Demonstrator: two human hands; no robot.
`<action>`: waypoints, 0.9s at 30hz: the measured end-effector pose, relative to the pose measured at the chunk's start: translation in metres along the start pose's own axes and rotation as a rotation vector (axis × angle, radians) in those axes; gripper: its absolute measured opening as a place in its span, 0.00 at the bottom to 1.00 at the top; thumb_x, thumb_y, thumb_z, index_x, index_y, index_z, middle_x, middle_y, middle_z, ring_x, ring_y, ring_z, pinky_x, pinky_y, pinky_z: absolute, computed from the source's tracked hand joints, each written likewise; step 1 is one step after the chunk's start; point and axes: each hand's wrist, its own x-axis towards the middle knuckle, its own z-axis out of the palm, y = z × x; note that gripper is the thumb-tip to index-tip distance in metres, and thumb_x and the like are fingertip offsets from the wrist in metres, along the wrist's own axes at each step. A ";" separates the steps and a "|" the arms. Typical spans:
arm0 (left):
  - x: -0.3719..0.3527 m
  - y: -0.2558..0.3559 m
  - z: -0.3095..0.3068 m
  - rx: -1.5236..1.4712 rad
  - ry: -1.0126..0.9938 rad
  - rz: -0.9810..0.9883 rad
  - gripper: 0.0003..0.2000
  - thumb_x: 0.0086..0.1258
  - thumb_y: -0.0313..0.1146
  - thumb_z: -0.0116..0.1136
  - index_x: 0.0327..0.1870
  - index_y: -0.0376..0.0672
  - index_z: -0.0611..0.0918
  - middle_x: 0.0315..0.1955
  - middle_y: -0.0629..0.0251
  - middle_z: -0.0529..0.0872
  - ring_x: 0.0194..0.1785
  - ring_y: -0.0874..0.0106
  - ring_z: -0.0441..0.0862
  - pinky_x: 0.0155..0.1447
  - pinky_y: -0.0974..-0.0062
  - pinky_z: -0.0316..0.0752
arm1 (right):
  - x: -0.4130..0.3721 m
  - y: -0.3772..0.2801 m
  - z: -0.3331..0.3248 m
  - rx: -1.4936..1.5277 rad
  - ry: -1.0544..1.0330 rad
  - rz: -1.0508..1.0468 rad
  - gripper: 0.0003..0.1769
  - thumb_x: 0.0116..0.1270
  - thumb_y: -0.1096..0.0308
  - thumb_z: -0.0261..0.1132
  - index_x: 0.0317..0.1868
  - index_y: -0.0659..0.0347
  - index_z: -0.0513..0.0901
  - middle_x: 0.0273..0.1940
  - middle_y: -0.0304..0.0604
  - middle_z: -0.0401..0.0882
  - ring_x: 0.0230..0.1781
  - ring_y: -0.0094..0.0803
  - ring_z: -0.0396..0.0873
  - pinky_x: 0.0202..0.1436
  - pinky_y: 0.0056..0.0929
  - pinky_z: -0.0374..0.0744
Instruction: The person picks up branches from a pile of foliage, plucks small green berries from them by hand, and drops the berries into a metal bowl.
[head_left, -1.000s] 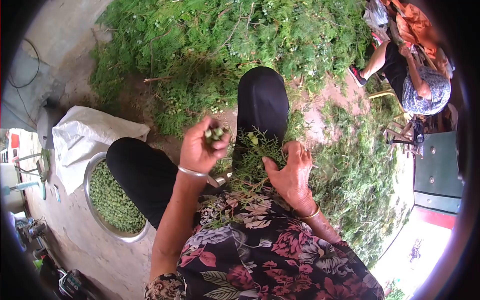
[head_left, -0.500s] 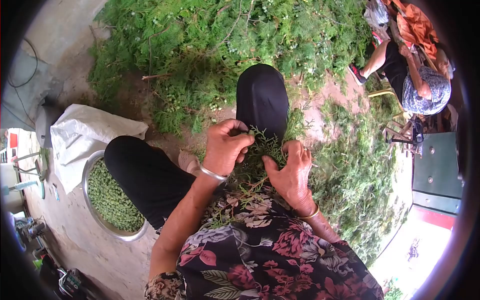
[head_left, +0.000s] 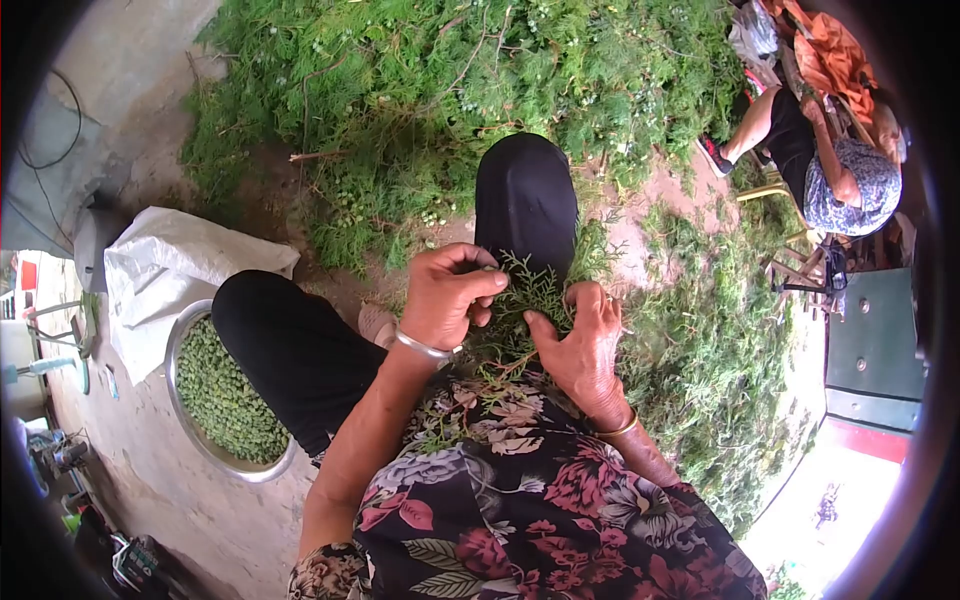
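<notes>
A green cypress sprig [head_left: 535, 292] with flat, scaly leaves lies between my two hands, over my lap. My right hand [head_left: 585, 350] grips it from the right, thumb and fingers closed on it. At the sprig's left edge my left hand [head_left: 450, 298] is closed in a pinch, thumb against the curled fingers. Whatever sits inside that pinch is too small or hidden to make out. Loose bits of greenery [head_left: 445, 425] rest on my flowered shirt. Left of my knee stands a metal basin [head_left: 180, 400] holding many small green cones [head_left: 230, 400].
A large heap of cut cypress branches [head_left: 400, 100] spreads ahead, and more greenery [head_left: 700, 350] covers the ground at right. A white sack [head_left: 185, 275] lies behind the basin. Another person [head_left: 840, 175] sits at the upper right, near a green metal panel [head_left: 870, 330].
A small green bit seen at my left thumb tip is no longer visible there, and the left fingers have curled in slightly. The right hand keeps its hold on the sprig.
</notes>
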 end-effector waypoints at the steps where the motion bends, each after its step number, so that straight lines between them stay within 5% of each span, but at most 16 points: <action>1: -0.003 0.004 -0.003 0.002 -0.001 0.000 0.06 0.57 0.20 0.61 0.35 0.34 0.80 0.20 0.70 0.78 0.19 0.83 0.71 0.17 0.85 0.64 | 0.000 -0.001 -0.001 0.011 -0.013 0.005 0.23 0.47 0.66 0.74 0.37 0.62 0.69 0.32 0.48 0.73 0.35 0.47 0.73 0.45 0.45 0.67; 3: -0.009 0.016 -0.014 -0.069 0.120 0.026 0.05 0.58 0.20 0.59 0.35 0.37 0.79 0.20 0.71 0.76 0.19 0.83 0.70 0.18 0.85 0.63 | -0.001 0.000 -0.001 0.004 -0.004 0.001 0.22 0.48 0.66 0.74 0.37 0.62 0.70 0.32 0.48 0.73 0.35 0.47 0.73 0.45 0.45 0.68; 5: -0.009 0.031 -0.064 0.121 0.091 0.460 0.05 0.62 0.21 0.56 0.37 0.41 0.78 0.24 0.71 0.75 0.24 0.84 0.71 0.20 0.89 0.60 | -0.002 0.003 -0.001 -0.008 0.005 -0.003 0.22 0.48 0.66 0.74 0.37 0.62 0.70 0.32 0.48 0.73 0.35 0.47 0.73 0.44 0.45 0.68; 6: -0.014 0.049 -0.097 -0.471 0.110 0.252 0.03 0.67 0.25 0.55 0.40 0.42 0.78 0.27 0.70 0.75 0.28 0.84 0.72 0.23 0.90 0.65 | -0.004 0.006 -0.001 0.039 0.023 -0.020 0.20 0.50 0.67 0.73 0.37 0.63 0.70 0.32 0.48 0.73 0.35 0.48 0.72 0.44 0.45 0.68; 7: -0.034 0.073 -0.108 -0.500 0.254 0.331 0.04 0.71 0.28 0.53 0.43 0.40 0.78 0.29 0.67 0.77 0.30 0.80 0.75 0.26 0.89 0.71 | -0.006 0.010 0.000 0.088 0.040 -0.036 0.19 0.52 0.68 0.72 0.37 0.63 0.70 0.32 0.48 0.73 0.35 0.48 0.72 0.44 0.45 0.68; 8: -0.048 0.087 -0.142 -0.419 0.211 0.467 0.06 0.70 0.26 0.54 0.44 0.36 0.78 0.33 0.62 0.81 0.33 0.76 0.79 0.34 0.82 0.79 | -0.007 0.013 0.001 0.089 0.038 -0.036 0.19 0.52 0.68 0.72 0.37 0.63 0.70 0.32 0.48 0.73 0.35 0.48 0.72 0.44 0.45 0.68; 12: -0.125 0.119 -0.234 0.051 0.881 0.738 0.15 0.62 0.23 0.59 0.50 0.29 0.77 0.41 0.53 0.82 0.38 0.71 0.80 0.43 0.76 0.77 | -0.010 0.015 0.004 0.162 0.073 -0.019 0.15 0.58 0.70 0.67 0.40 0.65 0.71 0.33 0.48 0.72 0.34 0.47 0.70 0.44 0.44 0.67; 15: -0.170 0.114 -0.314 0.805 1.207 0.573 0.24 0.58 0.30 0.66 0.56 0.31 0.77 0.45 0.48 0.82 0.47 0.62 0.81 0.52 0.70 0.76 | -0.011 0.014 0.008 0.133 0.105 -0.045 0.14 0.58 0.71 0.67 0.40 0.65 0.71 0.33 0.49 0.71 0.35 0.47 0.70 0.44 0.44 0.66; 16: -0.181 0.113 -0.334 1.740 1.373 0.530 0.26 0.57 0.31 0.66 0.59 0.34 0.76 0.48 0.46 0.82 0.50 0.56 0.81 0.55 0.65 0.75 | -0.011 0.013 0.009 0.134 0.101 -0.043 0.14 0.58 0.71 0.66 0.40 0.65 0.71 0.34 0.49 0.71 0.35 0.46 0.70 0.44 0.43 0.66; 18: -0.177 0.112 -0.299 2.095 1.611 0.444 0.24 0.58 0.30 0.65 0.58 0.35 0.77 0.51 0.47 0.81 0.52 0.54 0.80 0.57 0.63 0.73 | -0.010 0.012 0.009 0.132 0.099 -0.042 0.14 0.58 0.71 0.66 0.40 0.65 0.71 0.34 0.49 0.71 0.36 0.46 0.70 0.45 0.43 0.66; 19: -0.171 0.111 -0.294 2.093 1.612 0.440 0.24 0.58 0.30 0.65 0.58 0.35 0.77 0.51 0.47 0.81 0.52 0.54 0.80 0.57 0.63 0.73 | -0.010 0.011 0.010 0.121 0.098 -0.048 0.14 0.58 0.71 0.66 0.40 0.65 0.71 0.34 0.49 0.71 0.36 0.46 0.70 0.45 0.43 0.66; 22: -0.138 0.108 -0.255 1.389 1.322 0.863 0.13 0.64 0.27 0.59 0.49 0.34 0.82 0.40 0.55 0.86 0.42 0.66 0.84 0.51 0.71 0.77 | -0.010 0.009 0.013 0.110 0.100 -0.070 0.14 0.58 0.71 0.66 0.40 0.65 0.70 0.34 0.49 0.71 0.36 0.46 0.70 0.44 0.44 0.66; 23: -0.125 0.108 -0.211 1.271 1.130 0.893 0.10 0.65 0.27 0.60 0.44 0.33 0.84 0.33 0.58 0.87 0.35 0.71 0.83 0.43 0.75 0.77 | -0.010 0.009 0.013 0.108 0.109 -0.080 0.14 0.58 0.72 0.66 0.40 0.65 0.70 0.34 0.49 0.71 0.36 0.46 0.70 0.44 0.43 0.66; 25: -0.101 0.099 -0.112 0.970 0.823 0.590 0.07 0.62 0.28 0.64 0.38 0.37 0.85 0.28 0.63 0.85 0.31 0.76 0.80 0.37 0.77 0.75 | -0.010 0.008 0.012 0.103 0.108 -0.078 0.15 0.57 0.72 0.67 0.40 0.65 0.71 0.34 0.49 0.71 0.36 0.46 0.70 0.45 0.44 0.66; 27: -0.078 0.074 -0.060 1.086 0.273 0.776 0.06 0.61 0.25 0.64 0.38 0.37 0.84 0.26 0.66 0.85 0.27 0.79 0.79 0.31 0.79 0.73 | -0.010 0.007 0.012 0.098 0.110 -0.072 0.15 0.57 0.72 0.67 0.41 0.65 0.71 0.34 0.49 0.71 0.36 0.47 0.70 0.45 0.44 0.67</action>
